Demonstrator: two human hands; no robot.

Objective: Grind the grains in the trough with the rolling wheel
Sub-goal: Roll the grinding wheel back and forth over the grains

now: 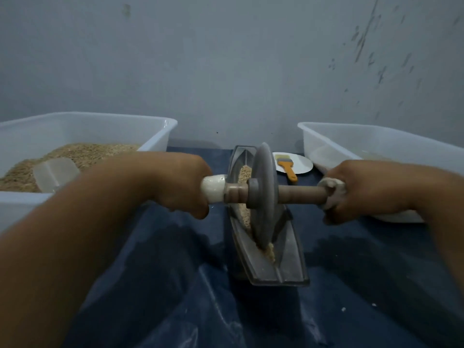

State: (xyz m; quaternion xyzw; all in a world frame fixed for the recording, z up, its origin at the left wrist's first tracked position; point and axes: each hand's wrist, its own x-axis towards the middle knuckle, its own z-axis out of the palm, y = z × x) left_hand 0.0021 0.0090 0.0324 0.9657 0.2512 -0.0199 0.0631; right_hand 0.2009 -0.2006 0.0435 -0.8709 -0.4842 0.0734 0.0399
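Wheel: my grey stone-like rolling wheel (263, 197) stands on edge in the long grey boat-shaped trough (281, 262), roughly mid-length, on the dark blue sheet (163, 285) between two white plastic tubs.
Hands: my left hand (180, 182) is curled round the white-wrapped end of the wooden axle (301, 193); my right hand (364, 189) is curled round the cloth-wrapped other end.
Handling: I judge the wheel heavy and rigid, the grains (243, 177) loose and apt to spill; the wrapped ends are the places to hold.
Axis: axle lies left to right; trough runs away from me towards the wall, tilted slightly leftward.
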